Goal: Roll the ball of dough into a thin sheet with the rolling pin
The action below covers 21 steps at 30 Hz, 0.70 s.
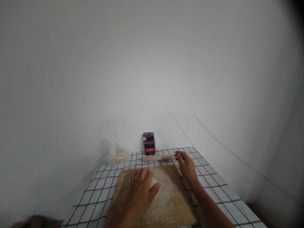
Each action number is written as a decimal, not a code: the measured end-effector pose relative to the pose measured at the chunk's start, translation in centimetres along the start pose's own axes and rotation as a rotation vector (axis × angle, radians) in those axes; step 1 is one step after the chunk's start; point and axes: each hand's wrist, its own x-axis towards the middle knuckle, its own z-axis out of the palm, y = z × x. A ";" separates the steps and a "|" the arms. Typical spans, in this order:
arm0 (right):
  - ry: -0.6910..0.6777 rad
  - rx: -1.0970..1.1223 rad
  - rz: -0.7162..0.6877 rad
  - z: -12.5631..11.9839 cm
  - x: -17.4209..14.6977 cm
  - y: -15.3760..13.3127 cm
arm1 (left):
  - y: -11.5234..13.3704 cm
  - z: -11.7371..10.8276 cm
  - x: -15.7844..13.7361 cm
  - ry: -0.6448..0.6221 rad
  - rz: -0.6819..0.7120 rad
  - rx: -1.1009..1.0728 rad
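Observation:
My left hand [142,190] lies over a pale ball of dough [153,183], its fingers curved around it and the thumb on the near right side. Most of the dough is covered by the hand. It sits on a wooden board [182,209] dusted with white flour. Beyond the board's far edge lies a wooden rolling pin [158,158], set crosswise. My right hand [187,166] has its fingers closed at the right end of the pin, which they partly hide.
A checked black-and-white cloth [213,183] covers the table. At the back left stands a clear plastic bag [115,150] with pale contents. A pixelated phone-like object [149,143] leans against the white wall behind the rolling pin.

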 end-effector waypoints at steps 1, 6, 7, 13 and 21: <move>-0.024 -0.076 -0.025 0.1 0.3 0.3 | 0.0 0.3 -0.2 -0.011 0.003 -0.001; -0.309 -0.476 -0.210 0.7 3.4 0.7 | -0.3 0.4 0.1 -0.124 0.042 -0.094; -0.393 -0.542 -0.252 0.8 4.2 0.6 | -0.6 0.6 0.3 -0.137 0.038 -0.113; -0.733 -0.789 -0.458 0.5 6.5 -0.7 | -2.3 2.5 1.4 -0.185 0.043 -0.146; -0.692 -0.811 -0.418 -4.2 2.4 -5.9 | -1.6 1.8 0.7 -0.132 -0.003 -0.127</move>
